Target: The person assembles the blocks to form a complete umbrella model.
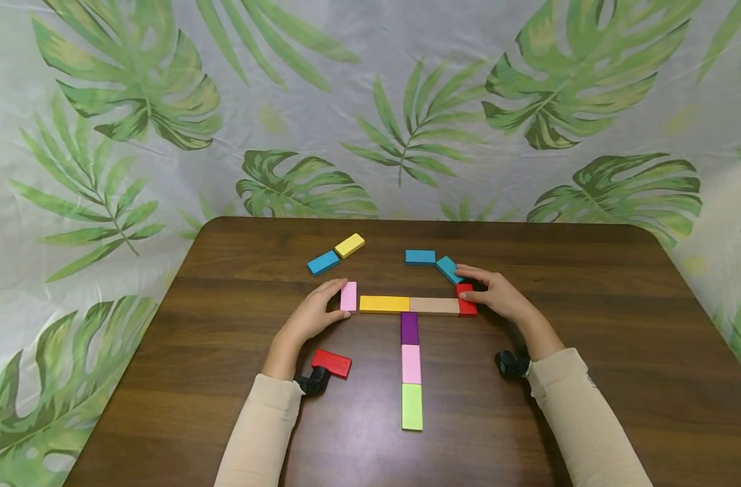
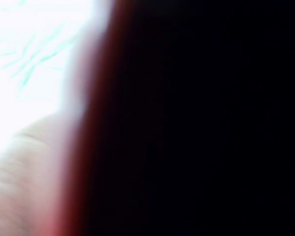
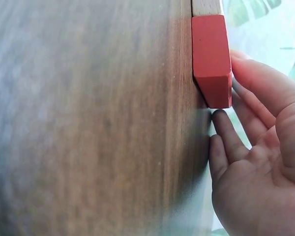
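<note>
Here, at the left of the wooden counter (image 1: 181, 338), the left hand (image 1: 311, 312) reaches forward from a beige sleeve (image 1: 256, 433). Its grip is clamped on the far pink block (image 1: 348, 296), thumb at the near end and fingers at the far end. The left wrist view is mostly dark and blurred. Just beside the black camera (image 1: 315, 383) at that wrist lies the near red block (image 1: 331, 364). Beyond the hand, the left blue block (image 1: 323, 262) slants end to end with the yellow block (image 1: 349, 245).

A narrow gap parts the far pink block from the amber block (image 1: 384, 304), which joins the tan block (image 1: 434, 306) in a straight row. Under their joint, the purple block (image 1: 409, 329), near pink block (image 1: 411, 364) and green block (image 1: 412, 407) run toward the person in one line. Behind the row, the middle blue block (image 1: 420, 257) lies level, with the right blue block (image 1: 449, 270) tilted beside its corner.

The far red block (image 1: 466, 301) sits crosswise against the tan block's right end. The right hand (image 1: 501, 295) rests its thumb on it, its grip apart, index fingertip at the right blue block.
</note>
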`<state>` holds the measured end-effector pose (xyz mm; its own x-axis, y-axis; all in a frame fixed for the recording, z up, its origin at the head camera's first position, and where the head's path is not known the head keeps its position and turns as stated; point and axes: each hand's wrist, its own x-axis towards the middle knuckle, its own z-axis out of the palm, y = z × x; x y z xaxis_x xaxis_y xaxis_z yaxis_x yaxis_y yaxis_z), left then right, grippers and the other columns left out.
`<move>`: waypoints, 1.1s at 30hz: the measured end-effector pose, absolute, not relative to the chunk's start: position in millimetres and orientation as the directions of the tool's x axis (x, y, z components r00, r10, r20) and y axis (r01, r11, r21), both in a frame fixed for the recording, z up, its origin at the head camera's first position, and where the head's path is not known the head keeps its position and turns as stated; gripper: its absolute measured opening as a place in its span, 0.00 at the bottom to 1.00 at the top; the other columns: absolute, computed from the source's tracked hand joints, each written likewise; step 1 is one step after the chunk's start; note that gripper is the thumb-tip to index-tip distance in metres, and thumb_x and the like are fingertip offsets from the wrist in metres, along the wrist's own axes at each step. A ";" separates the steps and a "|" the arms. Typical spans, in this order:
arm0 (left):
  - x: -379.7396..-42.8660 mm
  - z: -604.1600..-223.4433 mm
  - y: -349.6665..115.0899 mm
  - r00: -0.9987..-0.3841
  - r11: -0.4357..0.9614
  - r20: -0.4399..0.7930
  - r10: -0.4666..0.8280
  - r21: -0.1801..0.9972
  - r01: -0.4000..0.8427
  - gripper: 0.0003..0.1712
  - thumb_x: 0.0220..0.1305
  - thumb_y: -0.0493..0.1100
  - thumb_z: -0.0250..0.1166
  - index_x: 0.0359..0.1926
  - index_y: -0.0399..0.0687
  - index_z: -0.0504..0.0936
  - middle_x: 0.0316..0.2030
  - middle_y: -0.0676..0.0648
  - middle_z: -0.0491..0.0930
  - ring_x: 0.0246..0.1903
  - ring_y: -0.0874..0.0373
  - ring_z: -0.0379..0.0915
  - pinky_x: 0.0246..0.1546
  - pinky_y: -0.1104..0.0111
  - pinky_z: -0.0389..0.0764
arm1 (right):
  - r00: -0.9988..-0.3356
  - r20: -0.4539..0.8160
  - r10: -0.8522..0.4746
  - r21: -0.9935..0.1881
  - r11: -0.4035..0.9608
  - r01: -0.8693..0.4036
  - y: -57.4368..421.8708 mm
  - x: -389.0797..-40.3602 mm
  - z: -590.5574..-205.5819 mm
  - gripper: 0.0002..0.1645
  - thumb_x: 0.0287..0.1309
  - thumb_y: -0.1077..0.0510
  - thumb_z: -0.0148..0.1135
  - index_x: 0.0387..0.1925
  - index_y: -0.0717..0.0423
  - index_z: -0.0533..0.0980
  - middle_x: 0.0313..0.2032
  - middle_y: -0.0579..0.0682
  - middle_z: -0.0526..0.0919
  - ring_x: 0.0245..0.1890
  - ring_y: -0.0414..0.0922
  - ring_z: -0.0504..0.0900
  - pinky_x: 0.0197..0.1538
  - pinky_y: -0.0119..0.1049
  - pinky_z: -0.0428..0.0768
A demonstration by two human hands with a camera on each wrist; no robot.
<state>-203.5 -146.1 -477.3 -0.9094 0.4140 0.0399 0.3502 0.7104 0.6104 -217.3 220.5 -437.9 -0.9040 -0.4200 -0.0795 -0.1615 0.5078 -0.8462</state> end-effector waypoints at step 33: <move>-204.5 -473.0 -140.5 -0.903 0.746 -0.027 0.429 0.575 0.336 0.39 0.56 0.48 0.63 0.66 0.46 0.58 0.64 0.46 0.58 0.63 0.51 0.51 0.60 0.57 0.54 | -0.902 -0.082 -0.424 -0.860 0.488 -0.151 221.7 -218.9 -440.5 0.30 0.55 0.65 0.59 0.59 0.68 0.64 0.63 0.62 0.58 0.64 0.59 0.49 0.60 0.57 0.49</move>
<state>-204.5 -140.5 -473.0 -0.9031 0.4286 -0.0275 0.3365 0.7458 0.5749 -218.9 221.7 -440.5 -0.9017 -0.4244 -0.0825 -0.1511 0.4880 -0.8597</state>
